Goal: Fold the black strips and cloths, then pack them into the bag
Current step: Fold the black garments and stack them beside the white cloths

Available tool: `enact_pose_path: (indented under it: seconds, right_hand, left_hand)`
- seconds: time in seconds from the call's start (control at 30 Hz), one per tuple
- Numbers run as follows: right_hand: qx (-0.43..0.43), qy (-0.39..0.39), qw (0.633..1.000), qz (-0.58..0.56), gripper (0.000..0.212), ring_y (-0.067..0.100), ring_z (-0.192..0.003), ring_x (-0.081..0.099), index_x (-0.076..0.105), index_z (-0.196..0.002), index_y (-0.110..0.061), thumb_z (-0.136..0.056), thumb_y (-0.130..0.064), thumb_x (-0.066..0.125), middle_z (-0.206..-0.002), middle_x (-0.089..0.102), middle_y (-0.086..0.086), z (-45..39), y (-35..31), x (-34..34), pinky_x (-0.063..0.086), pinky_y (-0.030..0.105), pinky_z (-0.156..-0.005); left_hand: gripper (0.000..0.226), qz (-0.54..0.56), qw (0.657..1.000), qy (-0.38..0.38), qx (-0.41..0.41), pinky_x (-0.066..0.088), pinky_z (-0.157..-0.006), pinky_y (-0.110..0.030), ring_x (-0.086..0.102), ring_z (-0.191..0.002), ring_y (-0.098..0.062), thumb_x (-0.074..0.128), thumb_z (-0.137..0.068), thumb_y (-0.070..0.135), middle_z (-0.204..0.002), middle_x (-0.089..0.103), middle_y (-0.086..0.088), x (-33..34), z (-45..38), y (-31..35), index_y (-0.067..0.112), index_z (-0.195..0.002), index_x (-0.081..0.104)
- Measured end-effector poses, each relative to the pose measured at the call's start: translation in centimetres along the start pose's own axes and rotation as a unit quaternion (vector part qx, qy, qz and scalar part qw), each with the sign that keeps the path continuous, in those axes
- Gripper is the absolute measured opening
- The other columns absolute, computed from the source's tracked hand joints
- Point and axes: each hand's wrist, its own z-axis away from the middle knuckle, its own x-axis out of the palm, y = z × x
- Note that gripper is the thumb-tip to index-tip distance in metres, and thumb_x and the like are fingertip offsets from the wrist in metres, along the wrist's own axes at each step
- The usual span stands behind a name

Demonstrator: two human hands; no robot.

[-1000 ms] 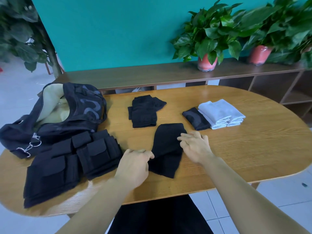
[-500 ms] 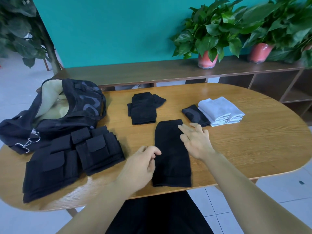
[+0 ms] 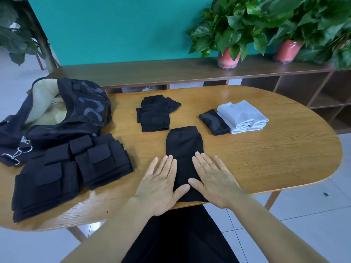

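Observation:
A long black cloth lies flat on the wooden table, running from the middle to the near edge. My left hand presses flat on its left side, fingers straight. My right hand presses flat on its right side, thumbs nearly touching. A folded black cloth lies behind it. A small folded black piece sits to the right. Black padded strips with flaps are stacked at the left. The open black bag with pale lining stands at the far left.
Folded white towels lie beside the small black piece. A low wooden shelf with two potted plants stands behind the table against a teal wall. The table's right half is bare wood.
The black cloth was straightened and pulled toward the near edge. Both hands went from loosely curled at its sides to lying flat on its near half.

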Motion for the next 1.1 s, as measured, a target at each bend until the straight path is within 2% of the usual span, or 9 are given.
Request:
enact_pose_path:
  seconds: [0.2, 0.33, 0.4, 0.47, 0.57, 0.67, 0.77, 0.93, 1.1]
  right_hand:
    - [0.015, -0.01, 1.0, 0.004, 0.084, 0.009, -0.142, -0.027, -0.02, -0.149, -0.02, -0.08, -0.067, -0.018, -0.157, -0.025, -0.005, 0.5, 0.8, -0.6, -0.012, 0.044, -0.118]
    - [0.006, -0.018, 1.0, -0.007, 0.087, 0.007, -0.142, -0.026, -0.012, -0.152, -0.022, -0.08, -0.069, -0.012, -0.158, -0.021, -0.007, 0.6, 1.3, -1.1, -0.01, 0.043, -0.119]
    - [0.0, -0.021, 1.0, -0.023, 0.085, 0.006, -0.143, -0.025, -0.007, -0.154, -0.023, -0.084, -0.071, -0.003, -0.159, -0.017, -0.009, 0.6, 1.6, -1.6, -0.009, 0.041, -0.119]
    - [0.0, -0.009, 0.998, -0.068, 0.072, 0.005, -0.144, -0.021, 0.007, -0.155, -0.024, -0.095, -0.061, 0.021, -0.161, -0.005, -0.009, 0.5, 1.8, -2.1, -0.007, 0.037, -0.119]
    - [0.03, 0.082, 0.975, -0.207, 0.051, 0.003, -0.146, -0.003, 0.034, -0.148, -0.024, -0.1, -0.041, 0.04, -0.156, 0.027, -0.009, -0.2, 1.7, -2.8, 0.003, 0.031, -0.116]
    - [0.096, 0.181, 0.938, -0.28, 0.043, 0.014, -0.142, 0.027, 0.042, -0.144, -0.02, -0.102, -0.026, 0.04, -0.143, 0.048, -0.001, -2.3, 1.7, -3.2, 0.023, 0.035, -0.114]
    - [0.097, 0.197, 0.953, -0.21, 0.043, 0.018, -0.135, 0.038, 0.038, -0.144, -0.014, -0.102, -0.021, 0.036, -0.141, 0.049, 0.003, -5.1, 1.7, -3.6, 0.029, 0.034, -0.11]
    - [0.027, 0.121, 0.988, -0.087, 0.056, 0.01, -0.148, -0.002, 0.002, -0.154, -0.011, -0.104, -0.021, 0.027, -0.162, 0.005, 0.001, -8.8, 1.3, -4.0, 0.0, 0.03, -0.12]
    - [0.012, 0.02, 0.999, -0.035, 0.059, 0.009, -0.146, -0.016, -0.007, -0.153, -0.016, -0.103, -0.042, 0.009, -0.161, -0.013, -0.002, -9.7, 2.3, -2.5, -0.007, 0.034, -0.12]
  left_hand:
    - [0.091, 0.018, 0.999, -0.012, -0.04, -0.022, -0.116, -0.041, -0.024, -0.145, -0.017, -0.011, -0.084, 0.069, -0.159, -0.02, -0.008, 0.1, 0.4, 0.5, 0.007, -0.15, -0.018]
    - [0.1, 0.031, 0.999, 0.004, -0.027, -0.019, -0.116, -0.045, -0.019, -0.147, -0.014, -0.026, -0.073, 0.07, -0.161, -0.016, -0.004, 0.1, 1.1, 0.1, 0.011, -0.152, -0.013]
    - [0.104, 0.053, 0.998, 0.024, -0.02, -0.013, -0.119, -0.044, -0.005, -0.149, -0.011, -0.026, -0.072, 0.069, -0.163, 0.0, 0.002, -0.5, 1.2, -0.5, 0.016, -0.155, 0.005]
    - [0.1, 0.088, 0.994, 0.066, -0.025, 0.001, -0.118, -0.038, 0.022, -0.144, -0.009, -0.021, -0.077, 0.066, -0.156, 0.03, 0.009, -1.2, 0.7, -1.5, 0.023, -0.148, 0.035]
    - [0.062, 0.111, 0.985, 0.124, -0.043, 0.022, -0.109, -0.033, 0.038, -0.131, -0.011, 0.008, -0.1, 0.054, -0.143, 0.046, 0.011, -1.7, -1.3, -3.0, 0.027, -0.135, 0.052]
    - [0.043, 0.123, 0.978, 0.156, -0.059, 0.021, -0.11, -0.03, 0.032, -0.137, -0.013, 0.027, -0.105, 0.035, -0.152, 0.036, 0.008, -2.2, -3.8, -3.2, 0.024, -0.143, 0.044]
    - [0.05, 0.09, 0.98, 0.168, -0.055, 0.008, -0.119, -0.032, 0.012, -0.148, -0.016, 0.031, -0.105, 0.034, -0.161, 0.015, -0.001, -2.6, -6.5, -2.3, 0.018, -0.152, 0.026]
    - [0.073, 0.052, 0.994, 0.082, -0.047, -0.016, -0.117, -0.038, -0.022, -0.146, -0.017, 0.027, -0.102, 0.046, -0.16, -0.019, -0.007, -2.2, -10.2, -1.4, 0.009, -0.153, -0.012]
    - [0.081, 0.028, 0.999, 0.01, -0.015, -0.021, -0.116, -0.042, -0.022, -0.145, -0.016, 0.003, -0.094, 0.064, -0.16, -0.018, -0.006, -0.7, -10.6, -2.4, 0.009, -0.151, -0.015]
